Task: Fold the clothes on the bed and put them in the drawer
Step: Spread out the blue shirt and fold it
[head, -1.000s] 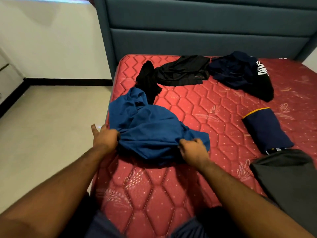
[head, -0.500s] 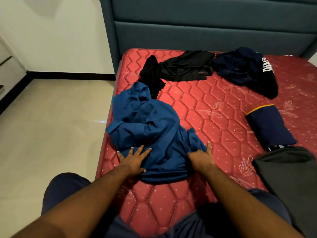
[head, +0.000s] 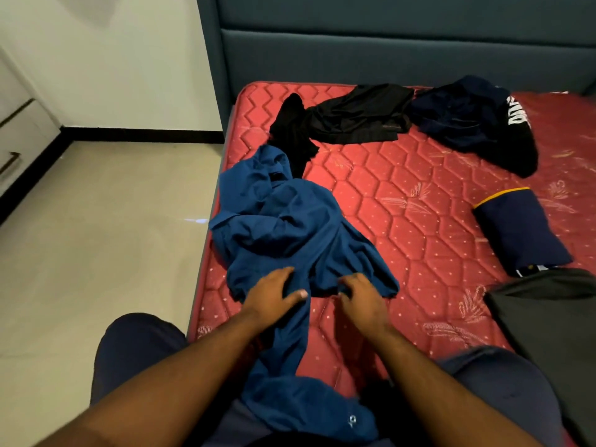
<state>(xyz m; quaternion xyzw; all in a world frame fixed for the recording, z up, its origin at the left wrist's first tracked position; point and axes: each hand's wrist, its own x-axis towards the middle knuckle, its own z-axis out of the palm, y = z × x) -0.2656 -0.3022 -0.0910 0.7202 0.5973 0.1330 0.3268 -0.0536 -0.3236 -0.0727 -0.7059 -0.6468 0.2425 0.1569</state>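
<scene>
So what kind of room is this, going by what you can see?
Most likely a bedroom. A red quilted mattress lies against a padded teal headboard, loose clothes such as a crumpled blue garment are spread over it, and a white drawer unit stands by the wall at the left.

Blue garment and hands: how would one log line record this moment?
step: sorting out blue garment | left hand: grips it | right hand: pinches its edge | mattress: other clothes waiting
</scene>
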